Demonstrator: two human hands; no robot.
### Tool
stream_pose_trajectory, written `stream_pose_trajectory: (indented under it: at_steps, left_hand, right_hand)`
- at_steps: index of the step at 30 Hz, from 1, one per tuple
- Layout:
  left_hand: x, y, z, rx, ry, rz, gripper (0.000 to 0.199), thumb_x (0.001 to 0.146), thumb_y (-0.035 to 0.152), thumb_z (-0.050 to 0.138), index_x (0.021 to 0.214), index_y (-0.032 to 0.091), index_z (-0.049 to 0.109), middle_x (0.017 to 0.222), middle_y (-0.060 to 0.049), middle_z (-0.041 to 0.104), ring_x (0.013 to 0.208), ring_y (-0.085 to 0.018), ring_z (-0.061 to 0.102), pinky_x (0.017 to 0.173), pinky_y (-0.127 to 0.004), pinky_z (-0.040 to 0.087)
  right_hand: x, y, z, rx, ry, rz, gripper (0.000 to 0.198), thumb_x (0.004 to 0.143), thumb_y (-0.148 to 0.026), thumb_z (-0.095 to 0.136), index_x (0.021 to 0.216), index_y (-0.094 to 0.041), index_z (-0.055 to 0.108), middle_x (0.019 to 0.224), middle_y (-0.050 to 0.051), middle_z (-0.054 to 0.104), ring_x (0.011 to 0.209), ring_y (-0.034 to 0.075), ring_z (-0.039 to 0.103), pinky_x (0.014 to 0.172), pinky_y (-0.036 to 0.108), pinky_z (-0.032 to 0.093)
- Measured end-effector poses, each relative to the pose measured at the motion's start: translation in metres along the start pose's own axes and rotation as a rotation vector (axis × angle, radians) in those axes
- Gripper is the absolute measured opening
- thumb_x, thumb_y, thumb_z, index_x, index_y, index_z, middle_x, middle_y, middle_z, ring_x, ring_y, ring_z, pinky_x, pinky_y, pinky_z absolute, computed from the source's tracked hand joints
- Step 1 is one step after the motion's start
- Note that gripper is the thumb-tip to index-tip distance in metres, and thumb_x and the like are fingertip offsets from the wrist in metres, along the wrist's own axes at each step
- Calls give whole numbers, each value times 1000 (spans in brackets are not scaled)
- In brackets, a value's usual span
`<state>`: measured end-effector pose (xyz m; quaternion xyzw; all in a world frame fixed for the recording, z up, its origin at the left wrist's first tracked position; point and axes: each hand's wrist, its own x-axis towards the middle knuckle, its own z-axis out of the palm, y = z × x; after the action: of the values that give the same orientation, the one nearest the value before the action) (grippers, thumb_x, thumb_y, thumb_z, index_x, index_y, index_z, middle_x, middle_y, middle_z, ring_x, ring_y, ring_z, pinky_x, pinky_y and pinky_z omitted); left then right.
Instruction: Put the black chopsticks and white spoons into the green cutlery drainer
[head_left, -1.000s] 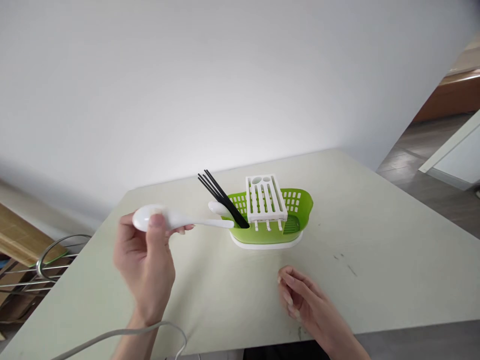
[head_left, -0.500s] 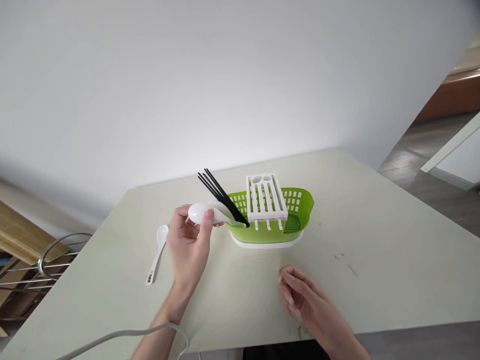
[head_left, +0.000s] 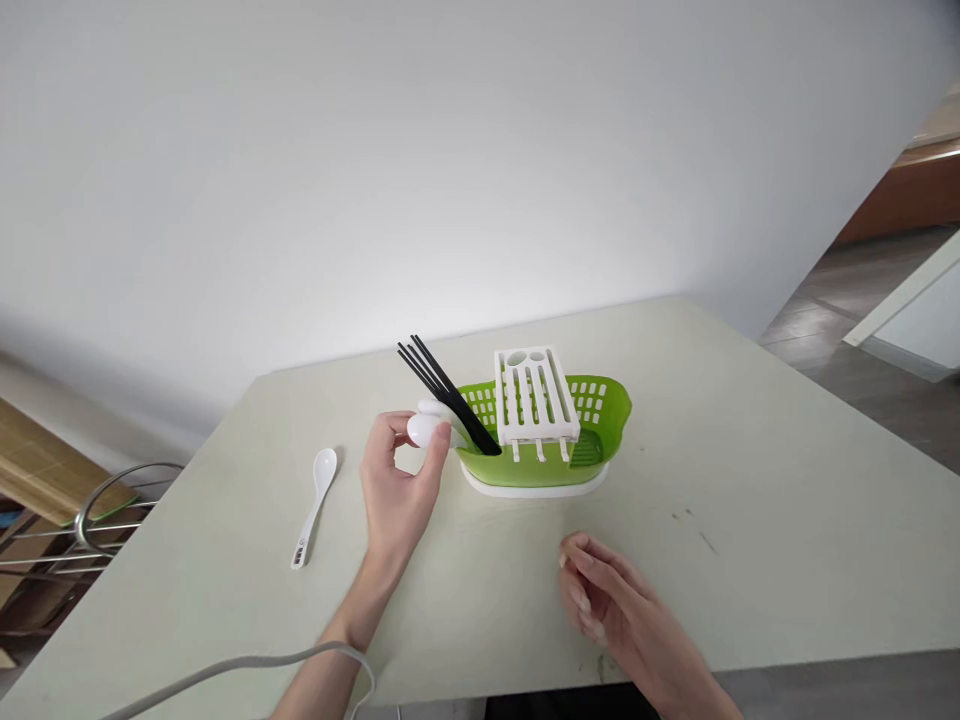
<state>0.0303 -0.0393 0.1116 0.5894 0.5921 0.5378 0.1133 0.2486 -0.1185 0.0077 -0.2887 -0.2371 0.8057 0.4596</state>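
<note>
green caddy [head_left: 547,455] (chopsticks [head_left: 444,388] inside), left hand [head_left: 401,480] holding spoon [head_left: 429,428]

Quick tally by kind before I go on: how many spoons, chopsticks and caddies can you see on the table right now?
White spoons: 3, one lying on the table, one in the left hand at the caddy, one already in the caddy
Black chopsticks: about 4, bunched, exact count unclear
Green caddy: 1
White slotted insert: 1
Total: about 9
</note>
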Motion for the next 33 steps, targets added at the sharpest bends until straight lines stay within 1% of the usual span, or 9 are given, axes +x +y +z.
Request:
stream_pose_trajectory:
  at_steps: [6, 11, 15, 19, 22, 25, 27, 30, 33]
  left_hand:
    - [-1, -6, 6, 17, -49, -66, 26, 91, 46, 73, 89, 23, 63, 94, -2, 67, 89, -18, 63, 84, -33, 51]
    - [-5, -14, 1, 51, -38, -60, 33, 91, 50, 72, 84, 23, 54, 87, 1, 59, 83, -17, 58, 84, -33, 50]
    - [-6, -32, -18, 99, -16, 6, 30, 97, 49, 63, 88, 23, 53, 90, -1, 59, 87, -18, 60, 84, -32, 50]
    - [-2, -69, -50, 359, 29, -21, 28, 98, 51, 58, 93, 23, 57, 92, -4, 63, 88, -22, 61, 86, -37, 51]
    - [2, -105, -75, 616, 47, -32, 34, 94, 54, 60, 106, 22, 58, 111, -11, 64, 107, -30, 60, 100, -49, 49]
    - [4, -139, -95, 777, 24, -85, 55, 92, 55, 57, 129, 16, 54, 135, -21, 58, 137, -42, 46, 115, -62, 38]
    - [3, -156, -104, 813, -26, -148, 67, 92, 57, 55, 142, 13, 48, 146, -25, 53, 147, -45, 38, 118, -65, 34]
    - [0, -169, -107, 808, -117, -183, 76, 94, 59, 52, 153, 13, 38, 156, -26, 48, 155, -44, 33, 121, -64, 33]
    - [-3, -168, -101, 775, -201, -179, 74, 98, 57, 48, 156, 13, 36, 155, -27, 50, 153, -43, 39, 118, -62, 39]
  right_hand:
    - [0, 1, 0, 12, 7, 6, 43, 86, -56, 84, 83, -19, 64, 63, -5, 50, 51, 7, 35, 50, 21, 31]
    - [0, 1, -1, 10, 5, 5, 43, 87, -57, 83, 84, -18, 64, 63, -6, 50, 51, 6, 35, 51, 21, 32]
    - [-1, 0, -2, 4, 9, 1, 42, 88, -56, 82, 84, -19, 63, 64, -5, 49, 52, 7, 36, 52, 21, 32]
    - [-2, 0, -2, -6, 9, 0, 42, 90, -56, 81, 84, -19, 63, 65, -5, 49, 52, 7, 35, 52, 22, 31]
    - [-2, -1, -1, -10, 9, 0, 41, 90, -55, 81, 83, -19, 63, 65, -5, 48, 52, 7, 34, 52, 23, 31]
    - [-2, -1, -1, -13, 11, 7, 41, 89, -56, 81, 84, -19, 63, 65, -5, 48, 52, 7, 34, 52, 23, 30]
    - [-2, -1, -2, -14, 13, 8, 41, 89, -55, 81, 84, -19, 63, 65, -5, 48, 53, 7, 34, 53, 23, 30]
    - [-2, 0, -3, -10, 9, 9, 39, 91, -54, 80, 85, -19, 63, 65, -5, 48, 53, 7, 34, 53, 22, 30]
    - [-3, 1, -4, -3, 5, 5, 38, 92, -52, 79, 84, -19, 62, 66, -6, 48, 53, 7, 34, 53, 23, 29]
